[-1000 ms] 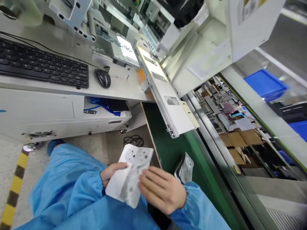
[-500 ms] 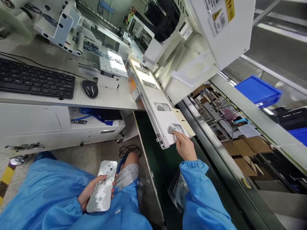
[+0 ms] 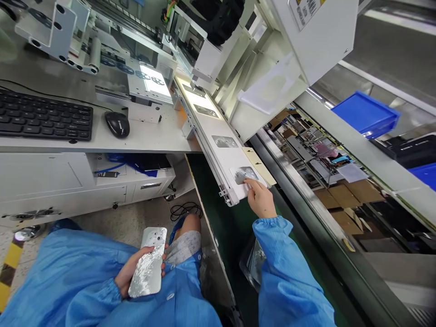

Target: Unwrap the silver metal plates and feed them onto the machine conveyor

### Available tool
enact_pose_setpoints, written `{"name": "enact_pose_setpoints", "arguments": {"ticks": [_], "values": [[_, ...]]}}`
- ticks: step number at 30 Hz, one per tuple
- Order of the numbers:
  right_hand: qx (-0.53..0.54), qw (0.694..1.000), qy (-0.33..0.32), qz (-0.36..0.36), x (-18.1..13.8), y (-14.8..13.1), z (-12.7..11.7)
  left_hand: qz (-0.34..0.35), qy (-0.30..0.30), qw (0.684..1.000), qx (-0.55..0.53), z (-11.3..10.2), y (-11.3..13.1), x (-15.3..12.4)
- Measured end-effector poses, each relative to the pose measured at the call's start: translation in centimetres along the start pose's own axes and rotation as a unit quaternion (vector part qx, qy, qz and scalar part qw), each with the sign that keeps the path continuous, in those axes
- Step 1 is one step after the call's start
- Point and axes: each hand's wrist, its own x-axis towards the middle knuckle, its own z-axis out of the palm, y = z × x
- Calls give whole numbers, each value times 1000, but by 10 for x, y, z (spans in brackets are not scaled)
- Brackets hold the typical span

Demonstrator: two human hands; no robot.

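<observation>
- We are clasping a silver panel [image 3: 147, 263] in our left hand [image 3: 128, 278]; the fingers are curling over one long edge and the thumb is pressing the other, so the shiny face with its round holes is facing up and mostly free of fingers, which seems the reason for the edge hold; the panel is lying low over our lap, well apart from the track.
- Our right hand [image 3: 262, 204] is reaching to the near end of the white track [image 3: 231, 156]; its fingertips [image 3: 250, 184] are touching a grey mottled piece [image 3: 241, 174] lying flat there, close to the track's right edge; whether the thumb is pinching it from below or the fingers are only resting on top, we cannot tell.
- A second mottled piece [image 3: 225, 141] is lying flat at mid-length of the track; the pieces are sitting in line and spaced apart, likely because the machine is feeding them out one by one.
- A grey sheet [image 3: 184, 245] is draping over our knee, just beside the panel; it is probably parked there to be within reach of the left hand.
- A clear bag [image 3: 250, 268] is lying on the green belt [image 3: 221, 204], against our right sleeve.
- A keyboard [image 3: 44, 120] and a mouse [image 3: 117, 124] are sitting near the front edge of the desk [image 3: 153, 138], left of the track and well apart from both hands.
</observation>
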Motion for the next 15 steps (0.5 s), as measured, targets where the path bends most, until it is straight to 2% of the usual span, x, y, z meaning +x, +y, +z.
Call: {"name": "enact_pose_setpoints", "arguments": {"ticks": [3, 6, 8, 10, 12, 15], "values": [[9, 1000, 15, 5, 1, -7, -12, -3, -6, 999, -32, 6, 0, -8], [21, 998, 61, 13, -28, -32, -30, 3, -4, 999, -53, 5, 2, -16], [18, 994, 90, 53, -75, -55, -40, 6, 15, 998, -63, -4, 4, -16], [-22, 981, 128, 147, -141, -79, -42, 3, 45, 996, -75, -20, 7, -11], [-86, 935, 188, 287, -215, -100, -37, -5, 87, 993, -81, -38, 10, -3], [-140, 874, 153, 439, -303, -116, -17, -18, 145, 986, -85, -59, 14, 7]]}}
